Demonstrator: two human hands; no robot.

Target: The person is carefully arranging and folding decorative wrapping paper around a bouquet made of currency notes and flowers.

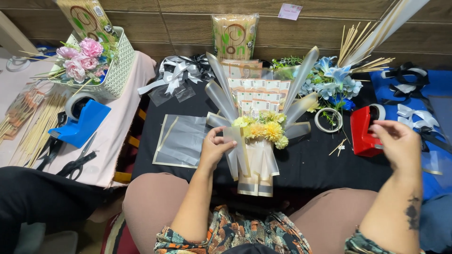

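bouquet [256, 141] mid-table | sheets [181, 139] left | tape dispenser [365, 131] right (near hand [398, 143])

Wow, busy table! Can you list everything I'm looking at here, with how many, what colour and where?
bouquet: one, yellow flowers with folded banknotes in clear gold-edged wrap, centre of the black cloth
clear wrap sheet: one, gold-edged, left of the bouquet
red tape dispenser: one, right of the bouquet
blue tape dispenser: one, on the pink cloth at left
scissors: one pair shows clearly, black, front left
white basket: one, holding pink flowers, far left
blue flowers: one bunch, back right
wooden skewers: one bundle, pale, back right
skewer packs: two, back wall
left hand: pinching the bouquet's wrap
right hand: raised beside the red dispenser, holding nothing I can make out
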